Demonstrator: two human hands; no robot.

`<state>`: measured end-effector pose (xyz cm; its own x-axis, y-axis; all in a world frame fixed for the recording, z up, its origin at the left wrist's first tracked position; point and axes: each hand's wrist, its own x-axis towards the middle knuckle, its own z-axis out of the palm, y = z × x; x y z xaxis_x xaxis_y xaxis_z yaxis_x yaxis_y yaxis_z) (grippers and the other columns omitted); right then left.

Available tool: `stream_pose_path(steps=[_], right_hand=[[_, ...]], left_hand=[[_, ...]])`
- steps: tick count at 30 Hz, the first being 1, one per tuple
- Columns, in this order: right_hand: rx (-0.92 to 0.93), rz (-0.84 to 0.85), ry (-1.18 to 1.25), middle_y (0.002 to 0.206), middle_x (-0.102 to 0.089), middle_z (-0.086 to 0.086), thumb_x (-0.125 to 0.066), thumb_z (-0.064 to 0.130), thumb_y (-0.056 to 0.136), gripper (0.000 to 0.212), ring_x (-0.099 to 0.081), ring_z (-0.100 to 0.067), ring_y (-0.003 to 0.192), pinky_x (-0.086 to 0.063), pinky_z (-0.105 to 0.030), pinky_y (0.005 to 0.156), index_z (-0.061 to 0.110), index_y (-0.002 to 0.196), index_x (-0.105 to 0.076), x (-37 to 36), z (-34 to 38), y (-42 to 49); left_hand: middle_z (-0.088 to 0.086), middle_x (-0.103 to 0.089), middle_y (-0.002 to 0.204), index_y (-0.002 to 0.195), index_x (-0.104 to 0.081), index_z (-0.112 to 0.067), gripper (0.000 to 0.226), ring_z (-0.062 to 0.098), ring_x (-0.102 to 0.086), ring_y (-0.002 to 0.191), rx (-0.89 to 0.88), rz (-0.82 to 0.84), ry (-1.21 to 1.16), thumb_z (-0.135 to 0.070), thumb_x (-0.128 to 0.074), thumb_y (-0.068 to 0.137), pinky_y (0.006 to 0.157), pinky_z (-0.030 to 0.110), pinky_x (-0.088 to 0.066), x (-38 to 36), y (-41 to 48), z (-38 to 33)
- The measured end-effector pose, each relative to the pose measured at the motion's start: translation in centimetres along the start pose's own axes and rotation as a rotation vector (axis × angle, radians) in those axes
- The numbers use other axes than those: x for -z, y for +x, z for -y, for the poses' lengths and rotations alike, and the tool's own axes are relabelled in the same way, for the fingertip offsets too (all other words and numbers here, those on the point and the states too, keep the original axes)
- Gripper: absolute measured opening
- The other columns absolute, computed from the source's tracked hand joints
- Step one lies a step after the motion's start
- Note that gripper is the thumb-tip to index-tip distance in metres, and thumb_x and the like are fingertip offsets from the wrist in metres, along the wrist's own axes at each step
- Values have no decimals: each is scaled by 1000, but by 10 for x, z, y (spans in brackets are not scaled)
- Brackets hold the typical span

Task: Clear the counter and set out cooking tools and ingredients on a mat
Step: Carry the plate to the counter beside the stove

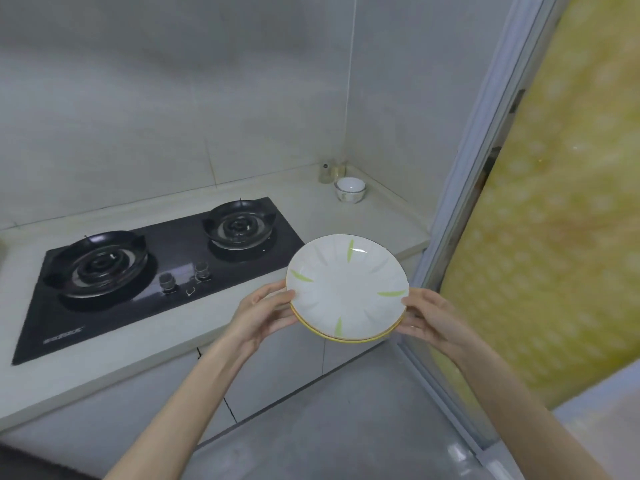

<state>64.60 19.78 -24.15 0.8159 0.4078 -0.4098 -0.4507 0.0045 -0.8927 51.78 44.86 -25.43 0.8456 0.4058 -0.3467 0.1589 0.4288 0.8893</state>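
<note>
A stack of plates (346,285), the top one white with green leaf marks and a yellow-rimmed one beneath, is held in the air just off the counter's front right corner. My left hand (266,315) grips the stack's left rim, thumb on top. At the right rim, my right hand (427,318) grips it the same way. The pale counter (311,209) lies behind and to the left of the plates.
A black two-burner gas hob (149,268) is set into the counter. In the far right corner stand nested small bowls (350,189) and two small jars (330,172). A sliding door frame (460,216) and a yellow patterned panel (561,237) rise on the right. Grey floor lies below.
</note>
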Motion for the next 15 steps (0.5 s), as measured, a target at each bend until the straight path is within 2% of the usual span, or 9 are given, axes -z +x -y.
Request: stream_pose_path(steps=[4,8,11,15], right_hand=[[-53,39,-45,103,-69,-16,-54,0,91,20,-73,-26,77,-60,-39,64,-1,111,-56,14,25,69],[-113,69,-83,109,-67,-19,-51,-1,91,26,-71,-32,84,-59,-39,65,-1,116,-56,21,36,127],[-145,105,-94,108,-67,-20,-50,-1,91,24,-71,-32,81,-59,-37,63,-2,114,-56,22,43,171],[-161,100,-117,94,-68,-17,-49,-3,92,16,-71,-29,69,-59,-34,56,2,105,-55,16,48,235]], left_hand=[[10,-73,100,122,-61,-10,36,22,-72,79,17,-33,-5,-6,-64,86,65,26,-58,-24,54,-7],[11,-73,99,120,-61,-10,35,25,-72,81,47,-59,-42,-4,-63,86,66,28,-59,-33,97,-8],[9,-74,93,119,-61,-10,34,23,-73,79,84,-96,-56,-3,-64,86,62,27,-58,-35,135,-9],[13,-73,100,121,-59,-7,39,28,-72,85,132,-147,-102,-2,-67,83,64,31,-59,-29,195,-6]])
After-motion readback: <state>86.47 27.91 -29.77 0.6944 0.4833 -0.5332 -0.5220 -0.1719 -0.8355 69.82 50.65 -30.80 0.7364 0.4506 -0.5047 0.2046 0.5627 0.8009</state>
